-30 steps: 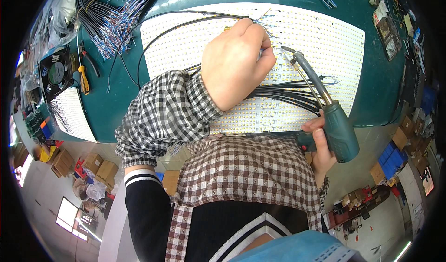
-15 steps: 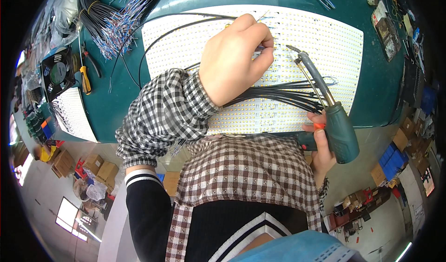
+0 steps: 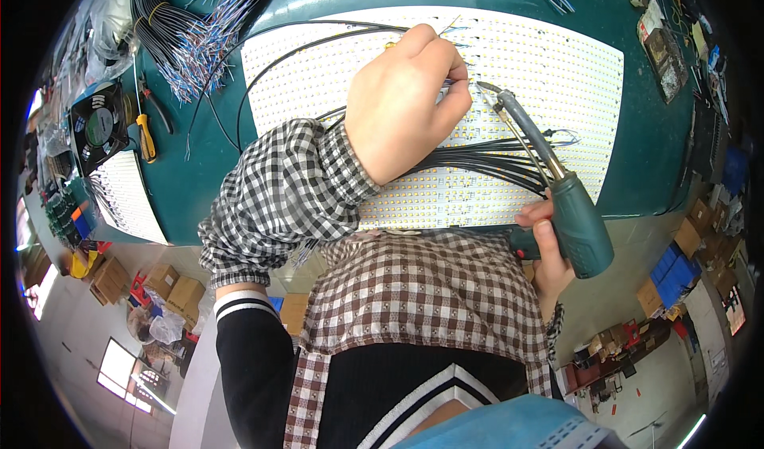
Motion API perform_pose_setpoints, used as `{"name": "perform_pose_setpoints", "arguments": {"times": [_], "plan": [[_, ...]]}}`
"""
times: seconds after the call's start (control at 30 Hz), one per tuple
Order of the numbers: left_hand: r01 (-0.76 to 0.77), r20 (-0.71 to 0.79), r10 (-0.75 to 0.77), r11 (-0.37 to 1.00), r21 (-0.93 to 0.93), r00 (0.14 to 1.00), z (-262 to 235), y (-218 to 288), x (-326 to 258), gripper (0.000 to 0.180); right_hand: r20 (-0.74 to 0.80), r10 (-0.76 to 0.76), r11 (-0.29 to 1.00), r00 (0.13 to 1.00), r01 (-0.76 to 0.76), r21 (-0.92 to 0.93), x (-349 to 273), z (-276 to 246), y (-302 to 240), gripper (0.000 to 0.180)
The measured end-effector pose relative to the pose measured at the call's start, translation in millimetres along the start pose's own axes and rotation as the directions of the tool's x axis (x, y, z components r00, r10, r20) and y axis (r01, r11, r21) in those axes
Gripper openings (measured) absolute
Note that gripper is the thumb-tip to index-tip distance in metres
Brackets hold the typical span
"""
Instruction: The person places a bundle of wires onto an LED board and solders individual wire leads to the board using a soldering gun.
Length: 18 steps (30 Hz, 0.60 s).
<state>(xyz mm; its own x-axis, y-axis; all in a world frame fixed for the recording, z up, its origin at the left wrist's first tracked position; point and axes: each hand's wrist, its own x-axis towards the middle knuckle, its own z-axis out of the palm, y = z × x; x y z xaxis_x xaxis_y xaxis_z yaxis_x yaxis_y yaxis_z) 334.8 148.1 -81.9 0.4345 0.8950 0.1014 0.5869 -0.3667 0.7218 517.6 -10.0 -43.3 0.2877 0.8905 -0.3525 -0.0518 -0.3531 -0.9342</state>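
Note:
My left hand rests over a white LED panel, thumb and index finger pinching the end of a thin wire. Most of that wire is hidden by the hand. My right hand grips a soldering gun with a green handle, a finger over its trigger. The gun's tip is at the panel, just right of my left fingertips; whether it touches the wire I cannot tell. Below lies a bunch of black cables across the panel. Loose black cables loop out to its left.
A green mat covers the table. At the left are a small fan, a screwdriver, pliers and another panel. Cable bundles lie at the far left. A grimy tray sits at the right.
The soldering gun's tip has moved left, close to my left fingertips. My right finger now covers the orange-red trigger that showed before. My left hand has barely moved.

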Motion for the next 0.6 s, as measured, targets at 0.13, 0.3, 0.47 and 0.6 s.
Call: {"name": "perform_pose_setpoints", "arguments": {"times": [0.13, 0.3, 0.47, 0.6], "plan": [[0.012, -0.011, -0.012, 1.0, -0.011, 1.0, 0.5, 0.6, -0.9, 0.007, 0.009, -0.02, 1.0, 1.0, 0.02, -0.021, 0.6, 1.2, -1.0, 0.014], [-0.008, -0.007, 0.008, 0.998, 0.059, 1.0, 1.4, 0.3, -0.7, 0.007, 0.032, 0.007, 0.996, 0.999, -0.004, -0.091, 1.3, 0.8, -2.6, 0.02], [-0.001, -0.011, 0.001, 0.999, 0.032, 1.0, 1.0, 0.5, -0.8, 0.008, 0.04, 0.019, 0.995, 0.999, -0.015, -0.102, 1.6, 1.6, -3.6, 0.021], [-0.004, 0.001, 0.004, 0.999, 0.04, 1.0, 0.4, 0.4, -0.7, 0.008, 0.032, 0.021, 0.995, 0.999, -0.017, -0.102, 1.3, 2.6, -3.7, 0.021]]}}
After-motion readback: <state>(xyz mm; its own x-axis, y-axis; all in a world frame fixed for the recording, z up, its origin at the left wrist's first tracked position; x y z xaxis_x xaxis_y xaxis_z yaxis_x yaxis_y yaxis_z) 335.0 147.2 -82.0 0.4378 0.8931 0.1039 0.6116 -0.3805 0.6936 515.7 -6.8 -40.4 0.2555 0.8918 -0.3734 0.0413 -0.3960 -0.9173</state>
